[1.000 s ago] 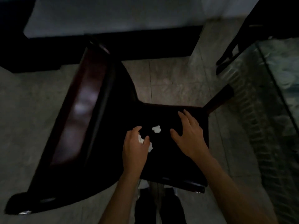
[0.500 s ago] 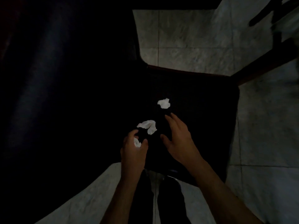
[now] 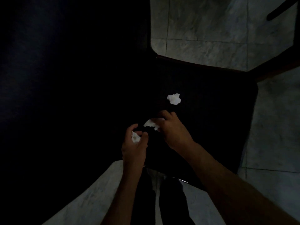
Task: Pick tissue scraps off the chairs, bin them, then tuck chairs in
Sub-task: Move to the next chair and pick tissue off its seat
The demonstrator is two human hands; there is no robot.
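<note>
Dark chair seat (image 3: 211, 127), far edge at 12 o'clock, right edge at 3 o'clock, tiled floor (image 3: 211, 30) open beyond both. Left hand (image 3: 135, 143) curled around small tissue scrap (image 3: 135, 138). Right hand (image 3: 172, 129) pinching 2nd scrap (image 3: 150, 123), at 1 o'clock from left hand. 3rd scrap (image 3: 174, 99) loose on seat, just beyond right fingertips (image 3: 162, 113). Seat's left side too dark to tell.

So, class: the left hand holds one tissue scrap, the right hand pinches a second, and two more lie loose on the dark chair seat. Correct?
Not quite. The head view shows only one loose scrap on the chair seat. The left hand holds one scrap; the right hand pinches a second.
</note>
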